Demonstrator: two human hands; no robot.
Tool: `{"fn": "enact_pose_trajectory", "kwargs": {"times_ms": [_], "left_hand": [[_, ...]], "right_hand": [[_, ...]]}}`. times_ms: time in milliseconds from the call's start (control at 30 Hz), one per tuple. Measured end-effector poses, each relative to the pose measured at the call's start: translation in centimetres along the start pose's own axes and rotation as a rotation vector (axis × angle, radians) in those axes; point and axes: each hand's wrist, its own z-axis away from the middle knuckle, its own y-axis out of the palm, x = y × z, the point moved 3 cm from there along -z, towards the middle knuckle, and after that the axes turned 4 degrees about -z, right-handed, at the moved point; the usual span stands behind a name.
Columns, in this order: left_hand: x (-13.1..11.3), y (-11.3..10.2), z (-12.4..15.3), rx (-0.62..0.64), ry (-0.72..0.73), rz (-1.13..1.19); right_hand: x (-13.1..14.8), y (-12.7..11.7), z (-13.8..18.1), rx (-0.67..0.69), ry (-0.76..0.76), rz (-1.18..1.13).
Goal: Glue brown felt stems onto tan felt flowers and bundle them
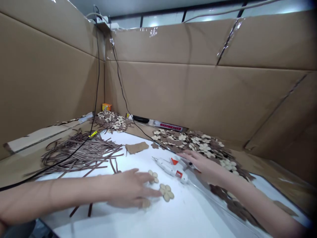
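My left hand point(132, 189) reaches in low over the white work surface, fingers spread. Its fingertips touch or lie beside small beige flower cutouts: one flower point(166, 192) at the index fingertip and another flower point(154, 176) just above it. A beige petal shape shows under the lower fingers, partly hidden. On the right, my right hand point(196, 164) is at the handle of a white hot glue gun point(167, 167) with orange parts, fingers curled over it. The gun lies on its side, nozzle to the left, and a clear glue stick point(205, 195) trails from its back.
Brown cord strips point(81, 152) are heaped on the left. Piles of brown and beige flowers point(195, 142) lie at the back right, and more flowers point(112, 120) in the far corner. A brown scrap point(136, 147), marker pens point(158, 124), hanging black cables and cardboard walls point(173, 86) surround the surface.
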Motion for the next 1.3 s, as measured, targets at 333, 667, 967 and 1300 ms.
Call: {"fn": "enact_pose_trajectory", "kwargs": {"times_ms": [333, 667, 967, 1300], "left_hand": [[-1.0, 2.4, -0.8, 0.008, -0.137, 0.106], [-0.6, 1.9, 0.9, 0.029, -0.155, 0.24], [1.1, 1.1, 1.3, -0.017, -0.246, 0.17], [2.8, 1.9, 1.3, -0.005, -0.196, 0.265]], "right_hand": [[1.3, 1.9, -0.5, 0.022, -0.124, -0.181], [2.2, 0.6, 2.4, -0.075, 0.075, -0.451], [4.6, 2.1, 3.4, -0.093, 0.049, -0.562], [5.8, 1.7, 3.3, -0.021, 0.075, -0.44]]}}
